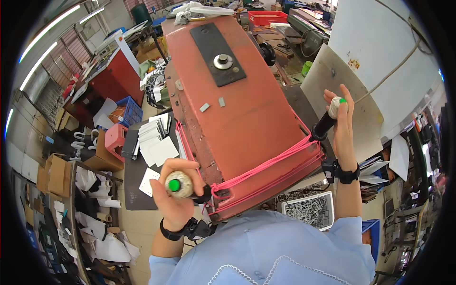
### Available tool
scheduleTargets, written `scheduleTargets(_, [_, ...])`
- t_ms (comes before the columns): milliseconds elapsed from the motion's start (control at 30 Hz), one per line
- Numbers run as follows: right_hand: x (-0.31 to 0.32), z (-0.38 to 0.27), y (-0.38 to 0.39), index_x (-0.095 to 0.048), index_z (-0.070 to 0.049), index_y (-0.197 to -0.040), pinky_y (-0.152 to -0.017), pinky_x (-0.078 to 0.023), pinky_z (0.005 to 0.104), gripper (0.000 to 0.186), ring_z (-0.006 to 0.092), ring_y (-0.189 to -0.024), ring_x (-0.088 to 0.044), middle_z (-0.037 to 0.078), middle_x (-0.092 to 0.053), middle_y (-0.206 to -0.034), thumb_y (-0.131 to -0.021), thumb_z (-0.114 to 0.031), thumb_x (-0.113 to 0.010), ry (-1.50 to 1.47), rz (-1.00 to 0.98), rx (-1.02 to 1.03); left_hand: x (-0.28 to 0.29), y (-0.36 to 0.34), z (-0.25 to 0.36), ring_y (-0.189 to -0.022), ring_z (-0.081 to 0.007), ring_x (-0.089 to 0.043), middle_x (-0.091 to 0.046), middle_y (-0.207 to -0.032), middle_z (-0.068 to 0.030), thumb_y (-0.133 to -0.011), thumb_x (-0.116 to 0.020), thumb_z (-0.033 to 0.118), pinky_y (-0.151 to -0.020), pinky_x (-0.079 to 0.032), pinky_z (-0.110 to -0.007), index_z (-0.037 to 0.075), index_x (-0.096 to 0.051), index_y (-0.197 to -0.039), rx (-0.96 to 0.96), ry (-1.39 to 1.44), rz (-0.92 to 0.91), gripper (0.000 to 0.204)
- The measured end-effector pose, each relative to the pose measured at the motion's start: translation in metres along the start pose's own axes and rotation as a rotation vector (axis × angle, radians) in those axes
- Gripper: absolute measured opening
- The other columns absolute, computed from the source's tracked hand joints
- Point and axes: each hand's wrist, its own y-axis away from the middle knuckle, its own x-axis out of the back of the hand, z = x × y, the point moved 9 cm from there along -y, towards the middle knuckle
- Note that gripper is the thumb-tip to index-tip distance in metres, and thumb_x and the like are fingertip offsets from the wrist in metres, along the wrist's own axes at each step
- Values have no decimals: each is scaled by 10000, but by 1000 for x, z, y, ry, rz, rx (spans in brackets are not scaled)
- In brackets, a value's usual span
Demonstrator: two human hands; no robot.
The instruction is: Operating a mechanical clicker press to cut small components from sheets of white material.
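Left hand [175,208]: grip clasped round cream-wrapped knob [182,190] | Right hand [345,133]: grip released, palm beside matching knob [334,109] | Red machine housing [237,135], pink cord [266,165] across near end

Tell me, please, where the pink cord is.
In the head view, the pink cord crosses the near end of the red machine, between the left hand and right hand.

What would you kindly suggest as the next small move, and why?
Perhaps close the right hand more around the right handle: it looks loosely open there, whereas the left hand curls around the left handle.
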Motion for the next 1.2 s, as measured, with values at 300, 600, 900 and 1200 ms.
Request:
scheduleTargets(300, [-39,-19,0,-583,55,-1127,-643,-472,263,369,154,-666,-593,125,-656,-773,-962,-258,-480,-400,-178,-159,52,5,12,-564,-153,-513,-542,-651,-73,-902,-480,485,-608,-456,-306,-58,-531,-1273,-4,-13,173,659])
scheduleTargets(600, [-46,-1,17,-568,7,-1035,-538,-433,247,248,131,-549,-512,89,-571,-654,-909,-183,-471,-516,-106,-207,70,16,-15,-539,-186,-522,-544,-635,-111,-908,-521,423,-594,-465,-338,-7,-547,-956,-23,53,112,434])
scheduleTargets(900, [-45,-2,17,-527,41,-1188,-482,-417,213,531,103,-522,-524,70,-585,-653,-994,-454,-517,-462,-67,-14,68,18,-15,-580,-177,-519,-537,-665,-96,-947,-428,590,-601,-449,-325,-2,-521,-1017,-25,42,98,603])
scheduleTargets(1200, [-27,-5,-17,-520,48,-1259,-472,-413,219,578,90,-494,-500,42,-554,-612,-1023,-473,-441,-332,-78,-97,27,12,-8,-634,-172,-522,-527,-736,-67,-853,-530,729,-663,-451,-324,7,-438,-1230,11,-35,14,820])
